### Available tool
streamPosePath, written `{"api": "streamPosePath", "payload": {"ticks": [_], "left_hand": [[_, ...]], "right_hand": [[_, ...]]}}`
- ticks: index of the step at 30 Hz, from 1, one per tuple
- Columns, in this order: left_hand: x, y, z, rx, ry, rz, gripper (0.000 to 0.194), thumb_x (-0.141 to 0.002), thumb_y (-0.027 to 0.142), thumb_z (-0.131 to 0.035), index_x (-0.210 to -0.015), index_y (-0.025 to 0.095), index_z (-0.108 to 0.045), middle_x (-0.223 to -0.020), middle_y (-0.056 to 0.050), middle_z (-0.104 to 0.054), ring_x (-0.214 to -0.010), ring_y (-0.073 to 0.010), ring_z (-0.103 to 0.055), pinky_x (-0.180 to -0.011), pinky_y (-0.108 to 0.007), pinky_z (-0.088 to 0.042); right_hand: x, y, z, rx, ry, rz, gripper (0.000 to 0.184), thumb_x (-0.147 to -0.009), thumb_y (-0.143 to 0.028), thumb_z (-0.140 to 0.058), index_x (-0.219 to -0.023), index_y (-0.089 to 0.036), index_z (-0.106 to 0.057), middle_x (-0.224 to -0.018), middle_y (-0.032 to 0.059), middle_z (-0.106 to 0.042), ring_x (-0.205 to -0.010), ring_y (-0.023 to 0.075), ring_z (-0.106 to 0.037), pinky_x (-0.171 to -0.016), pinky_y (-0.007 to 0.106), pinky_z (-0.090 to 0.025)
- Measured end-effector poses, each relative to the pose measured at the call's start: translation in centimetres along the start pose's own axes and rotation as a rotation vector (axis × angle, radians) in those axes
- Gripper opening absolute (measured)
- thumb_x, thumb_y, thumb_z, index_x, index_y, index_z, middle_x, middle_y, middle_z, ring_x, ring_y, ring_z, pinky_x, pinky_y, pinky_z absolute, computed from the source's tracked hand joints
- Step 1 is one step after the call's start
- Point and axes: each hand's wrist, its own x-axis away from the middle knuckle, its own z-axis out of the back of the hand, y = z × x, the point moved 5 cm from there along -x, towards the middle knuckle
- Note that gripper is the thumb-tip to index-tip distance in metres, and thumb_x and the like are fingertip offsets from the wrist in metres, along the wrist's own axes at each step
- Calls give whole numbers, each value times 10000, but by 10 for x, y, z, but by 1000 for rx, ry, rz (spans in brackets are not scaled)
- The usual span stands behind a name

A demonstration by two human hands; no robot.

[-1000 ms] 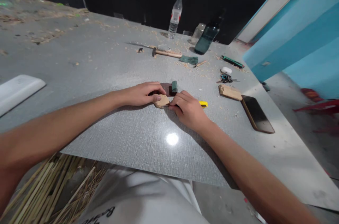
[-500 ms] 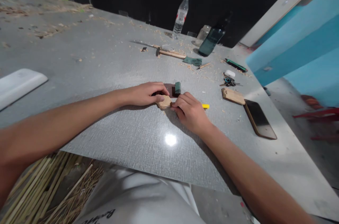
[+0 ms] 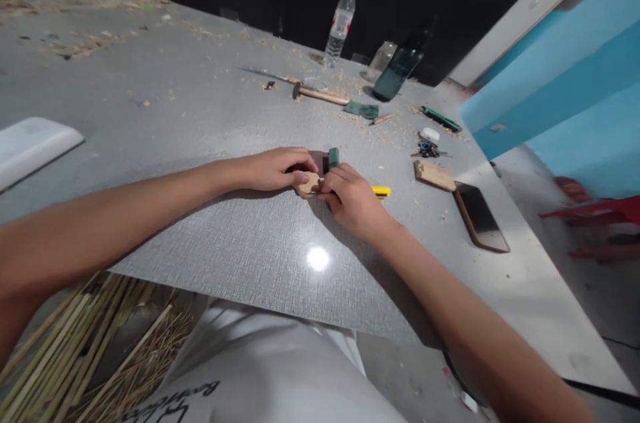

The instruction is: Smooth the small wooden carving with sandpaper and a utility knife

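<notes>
My left hand (image 3: 283, 168) is closed on a small piece of wood (image 3: 307, 186) at the middle of the table, thumb on top. Close by on its right, my right hand (image 3: 353, 200) is wrapped round a yellow utility knife (image 3: 381, 192), whose yellow end sticks out past the palm. The knife's thin front end meets the right side of the wood; my fingers hide most of the handle. Just beyond my hands a small green folded piece (image 3: 333, 156) rests by a dark brown flat sheet (image 3: 319, 159).
Farther back lie a hammer (image 3: 323, 95), a green cloth-like piece (image 3: 361, 109) and a green-black cutter (image 3: 440, 118). A water bottle (image 3: 342, 22) and a dark bottle (image 3: 399, 73) stand behind. Right: keys (image 3: 428, 148), a wooden block (image 3: 434, 175), a phone (image 3: 480, 215). Left: a white object (image 3: 37, 148).
The whole view has shifted slightly, so the table things sit a little higher. My right hand has turned a little at the wood, keeping hold of the knife; my left keeps its grip.
</notes>
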Motion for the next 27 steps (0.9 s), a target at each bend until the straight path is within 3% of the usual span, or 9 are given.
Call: {"api": "streamPosePath", "payload": {"ticks": [7,13,18,27], "left_hand": [[-1,0,-1,-1,2,-6,297,-1056,390,-563,-1223,196,-713,-1209,-94,-715,-1147,-246,-670,-1018,-377,-484],[-1,0,0,-21,-17,22,301,-1058,407,-579,-1245,206,-704,-1201,-81,-714,-1119,-234,-671,-995,-362,-489],[0,0,0,11,-30,31,314,-1054,398,-578,-1276,210,-698,-1235,-90,-708,-1152,-242,-662,-1018,-382,-486],[3,4,2,-37,-32,22,303,-1088,407,-539,-1281,230,-692,-1257,-80,-708,-1180,-241,-662,-1028,-373,-489]], "right_hand": [[-4,-4,-4,50,-149,-164,191,-869,-38,-614,-832,-224,-595,-870,67,-678,-901,257,-596,-782,382,-450],[-3,-11,-4,58,-156,-228,162,-894,-39,-600,-909,-193,-651,-922,90,-716,-931,260,-613,-793,374,-435],[1,-7,6,-62,-139,-248,171,-897,-81,-641,-801,-221,-617,-858,56,-696,-835,227,-599,-743,352,-412],[24,21,32,-26,223,-182,125,-954,-180,-627,-841,-233,-613,-844,55,-693,-871,253,-607,-773,377,-433]]}}
